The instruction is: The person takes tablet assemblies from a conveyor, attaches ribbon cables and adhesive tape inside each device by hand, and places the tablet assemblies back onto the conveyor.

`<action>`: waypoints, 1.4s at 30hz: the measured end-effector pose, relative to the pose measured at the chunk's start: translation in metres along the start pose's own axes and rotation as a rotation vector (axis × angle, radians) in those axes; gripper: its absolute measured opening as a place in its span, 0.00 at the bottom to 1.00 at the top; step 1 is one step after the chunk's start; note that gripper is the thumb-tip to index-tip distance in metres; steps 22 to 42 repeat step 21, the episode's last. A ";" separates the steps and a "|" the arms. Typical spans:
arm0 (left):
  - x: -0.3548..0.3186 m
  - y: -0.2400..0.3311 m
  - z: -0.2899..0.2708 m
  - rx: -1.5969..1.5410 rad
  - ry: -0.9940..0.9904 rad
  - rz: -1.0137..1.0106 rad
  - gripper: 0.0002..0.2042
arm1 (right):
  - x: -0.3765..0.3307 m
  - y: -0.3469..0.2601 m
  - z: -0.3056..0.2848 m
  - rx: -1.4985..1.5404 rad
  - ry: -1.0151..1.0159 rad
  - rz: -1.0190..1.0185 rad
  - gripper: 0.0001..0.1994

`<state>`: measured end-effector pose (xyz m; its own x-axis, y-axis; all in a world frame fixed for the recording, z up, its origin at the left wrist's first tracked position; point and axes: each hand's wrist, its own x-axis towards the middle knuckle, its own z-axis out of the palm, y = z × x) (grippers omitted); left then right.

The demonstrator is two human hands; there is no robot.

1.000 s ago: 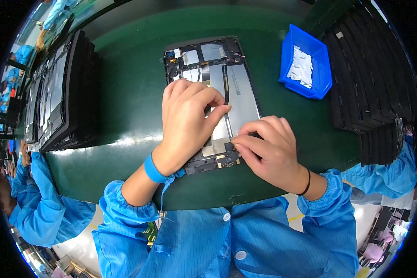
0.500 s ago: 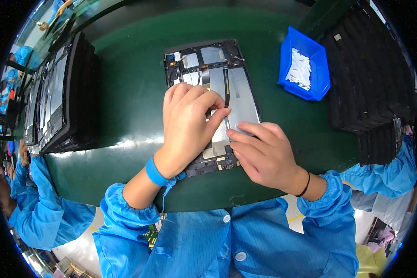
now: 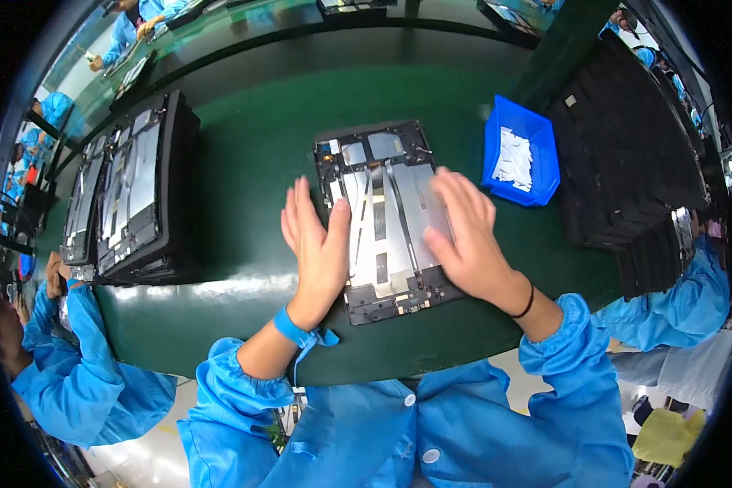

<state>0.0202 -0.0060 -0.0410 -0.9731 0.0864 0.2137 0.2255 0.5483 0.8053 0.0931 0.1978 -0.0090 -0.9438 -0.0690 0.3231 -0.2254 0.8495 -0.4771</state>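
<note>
An opened tablet (image 3: pixel 380 220) lies flat on the green table, its silver battery plates, black ribbon cables and small circuit boards exposed. Along its left edge is my left hand (image 3: pixel 315 236), fingers stretched out, wearing a blue wrist strap. My right hand (image 3: pixel 469 236) is at the right edge, fingers extended and partly covering that side of the tablet. Neither hand grips anything; whether the palms press on the tablet's edges I cannot tell.
A blue bin (image 3: pixel 537 150) holding white paper-like pieces (image 3: pixel 514 159) stands at the right. Beyond it rises a tall stack of black foam trays (image 3: pixel 626 154). At the left, more opened tablets (image 3: pixel 130 187) rest on black trays. A co-worker in blue (image 3: pixel 98 366) sits at the left.
Both hands have moved apart, from the cable at the tablet's middle to its two sides. The left fingers have opened from a pinch. The view has shifted, showing more of the far table.
</note>
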 end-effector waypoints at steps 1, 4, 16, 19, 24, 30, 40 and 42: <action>-0.002 -0.001 -0.001 0.000 0.002 0.007 0.32 | -0.005 0.011 0.007 -0.002 0.007 -0.001 0.29; -0.006 0.007 -0.004 -0.070 -0.149 -0.017 0.32 | -0.009 0.029 0.024 0.036 -0.045 0.175 0.29; 0.060 -0.017 -0.022 -1.601 -0.185 -0.355 0.34 | 0.074 -0.034 0.002 1.389 0.012 0.487 0.28; 0.046 -0.078 0.028 -1.312 -0.191 -0.178 0.23 | 0.122 -0.090 0.013 1.410 0.003 0.422 0.26; 0.046 -0.042 0.011 -1.247 0.024 0.011 0.21 | 0.149 -0.135 0.025 1.375 0.018 0.394 0.31; 0.046 -0.042 0.011 -1.247 0.024 0.011 0.21 | 0.149 -0.135 0.025 1.375 0.018 0.394 0.31; 0.046 -0.042 0.011 -1.247 0.024 0.011 0.21 | 0.149 -0.135 0.025 1.375 0.018 0.394 0.31; 0.046 -0.042 0.011 -1.247 0.024 0.011 0.21 | 0.149 -0.135 0.025 1.375 0.018 0.394 0.31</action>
